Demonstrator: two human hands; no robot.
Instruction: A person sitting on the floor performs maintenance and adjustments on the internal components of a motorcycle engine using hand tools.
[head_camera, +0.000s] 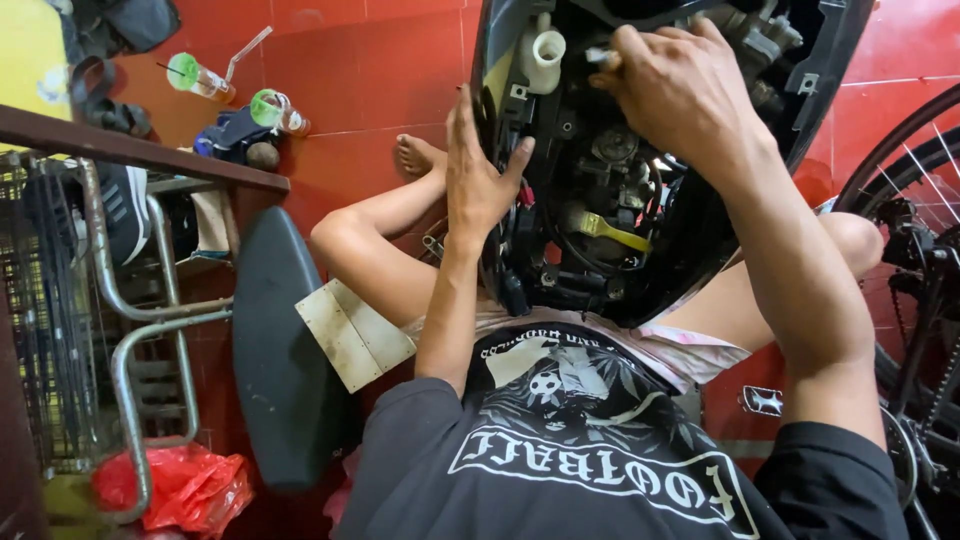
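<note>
- The person sits on the red tiled floor (380, 70) with a black scooter body (650, 240) propped across the lap, its open underside facing up and showing hoses, wires and engine parts.
- The left hand (478, 180) lies flat against the left rim of the black shell, fingers straight and together, thumb hooked over the edge, steadying it.
- The right hand (680, 85) reaches into the upper part of the opening, fingers curled and pinched on a small light-coloured part (598, 56) just right of a white plastic spout (545, 55); what sort of part it is I cannot make out.
- Lower in the opening, a yellow strap (612, 230) crosses the dark hoses.
- A black scooter seat (280, 360) lies on the floor to the person's left, with a pale flat plate (352, 335) resting against its edge.
- Further left stands a metal rack (130, 330), and a red plastic bag (175, 490) sits at its foot.
- Two drink cups with green lids (230, 90) lie on the floor beyond the knee.
- A bicycle wheel (915, 170) with spokes stands at the right edge.
</note>
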